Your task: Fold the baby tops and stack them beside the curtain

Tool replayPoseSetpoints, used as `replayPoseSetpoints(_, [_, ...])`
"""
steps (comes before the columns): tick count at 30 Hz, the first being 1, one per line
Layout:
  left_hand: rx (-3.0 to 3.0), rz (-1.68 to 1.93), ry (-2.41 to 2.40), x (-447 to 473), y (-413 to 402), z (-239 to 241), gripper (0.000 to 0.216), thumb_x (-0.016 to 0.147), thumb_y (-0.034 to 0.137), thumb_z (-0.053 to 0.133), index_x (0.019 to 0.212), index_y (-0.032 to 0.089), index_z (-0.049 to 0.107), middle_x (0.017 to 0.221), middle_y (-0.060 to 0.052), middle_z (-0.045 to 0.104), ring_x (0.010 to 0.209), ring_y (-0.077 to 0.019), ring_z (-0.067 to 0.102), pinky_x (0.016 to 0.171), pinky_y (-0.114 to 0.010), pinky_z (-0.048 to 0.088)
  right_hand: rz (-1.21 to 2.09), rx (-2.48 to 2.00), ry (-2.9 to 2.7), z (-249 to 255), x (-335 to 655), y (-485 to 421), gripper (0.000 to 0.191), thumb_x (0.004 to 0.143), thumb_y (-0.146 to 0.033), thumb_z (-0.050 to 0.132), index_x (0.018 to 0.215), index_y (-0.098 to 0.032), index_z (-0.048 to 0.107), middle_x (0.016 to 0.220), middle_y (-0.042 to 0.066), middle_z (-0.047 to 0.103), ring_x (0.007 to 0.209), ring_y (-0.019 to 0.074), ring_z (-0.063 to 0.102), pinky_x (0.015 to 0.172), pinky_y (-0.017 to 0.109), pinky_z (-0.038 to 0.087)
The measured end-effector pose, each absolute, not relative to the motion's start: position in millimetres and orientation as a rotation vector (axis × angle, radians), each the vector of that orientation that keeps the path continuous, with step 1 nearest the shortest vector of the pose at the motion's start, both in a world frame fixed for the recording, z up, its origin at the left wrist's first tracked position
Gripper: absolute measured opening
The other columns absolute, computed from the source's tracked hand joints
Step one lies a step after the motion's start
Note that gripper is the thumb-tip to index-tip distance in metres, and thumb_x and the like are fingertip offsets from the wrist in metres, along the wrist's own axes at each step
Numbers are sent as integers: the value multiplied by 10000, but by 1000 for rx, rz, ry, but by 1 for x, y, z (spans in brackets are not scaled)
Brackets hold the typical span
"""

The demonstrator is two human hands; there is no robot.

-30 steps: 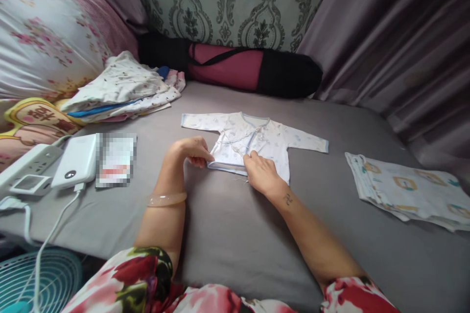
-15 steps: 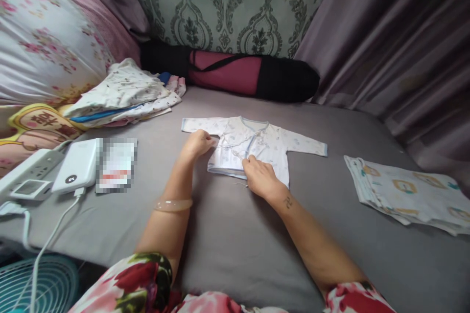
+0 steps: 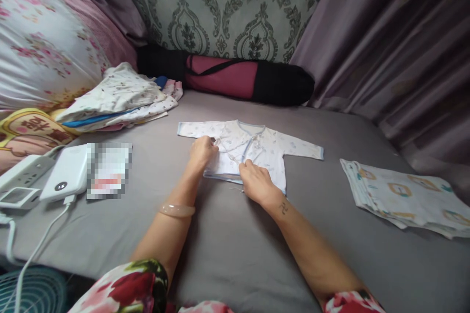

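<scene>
Shirt (image 3: 267,155) flat on the bed (image 3: 227,249), folded cloth (image 3: 407,198) to its right, power bank (image 3: 68,168) and power strip (image 3: 26,172) to its left, clothes pile (image 3: 119,98) behind them, bag (image 3: 220,78) at the back before the wall (image 3: 220,24)

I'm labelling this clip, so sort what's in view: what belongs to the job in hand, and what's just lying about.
In the job:
- blue-trimmed baby wrap top
- left hand and right hand, both at the top

Lying about:
- folded printed cloth
- garment pile
- white power bank
- power strip
- black-and-maroon long bag
</scene>
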State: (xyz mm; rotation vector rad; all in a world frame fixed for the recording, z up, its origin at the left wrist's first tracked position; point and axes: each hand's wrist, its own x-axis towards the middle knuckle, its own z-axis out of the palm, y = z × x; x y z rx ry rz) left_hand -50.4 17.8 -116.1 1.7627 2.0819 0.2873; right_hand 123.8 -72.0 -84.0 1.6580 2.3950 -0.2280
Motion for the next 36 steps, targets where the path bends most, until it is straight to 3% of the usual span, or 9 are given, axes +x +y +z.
replayPoseSetpoints(11, [1995, 281, 2006, -66, 17, -112, 221, 811, 227, 565, 1005, 149, 638, 1069, -152, 675, 971, -259, 617, 793, -315, 442, -456, 1622, 2402, -76, 138, -67, 330, 829, -41, 477, 1119, -163, 581, 1163, 141, 596, 1006, 233, 628, 794, 297, 445])
replayPoseSetpoints(15, [2212, 276, 1582, -54, 9, -90, 167, 776, 245, 579, 893, 161, 664, 921, -77, 691, 840, -199, 613, 720, -267, 440, -848, 1644, 2502, -81, 162, -51, 441, 790, -78, 495, 1211, -208, 515, 1071, 73, 635, 941, 201, 614, 770, 265, 434])
replayPoseSetpoints(18, [2213, 112, 1210, -38, 1, -79, 177, 755, 254, 559, 815, 160, 696, 787, -35, 693, 725, -157, 607, 636, -230, 420, -1231, 1729, 2420, -90, 176, -39, 525, 742, -102, 527, 1254, -188, 449, 931, 24, 618, 758, 159, 606, 644, 231, 439])
replayPoseSetpoints(23, [2231, -121, 1110, -17, -8, -83, 200, 692, 248, 598, 820, 164, 727, 784, -32, 709, 699, -153, 610, 580, -223, 395, -1725, 1721, 2250, -98, 182, -32, 516, 696, -96, 542, 1199, -163, 449, 787, -39, 554, 575, 112, 578, 541, 211, 438])
replayPoseSetpoints(32, [2188, -180, 925, -13, -10, -84, 199, 716, 256, 617, 841, 166, 743, 778, -14, 717, 704, -134, 611, 594, -195, 396, -1725, 1598, 2305, -96, 176, -33, 474, 708, -97, 536, 1182, -115, 539, 723, -39, 569, 572, 106, 565, 545, 208, 433])
replayPoseSetpoints(36, [2162, -156, 789, -22, -7, -80, 200, 755, 242, 550, 780, 162, 731, 708, 0, 689, 676, -127, 591, 594, -196, 392, -1664, 1346, 2439, -97, 177, -32, 303, 733, -120, 499, 979, -123, 677, 659, -30, 595, 616, 106, 565, 563, 192, 411])
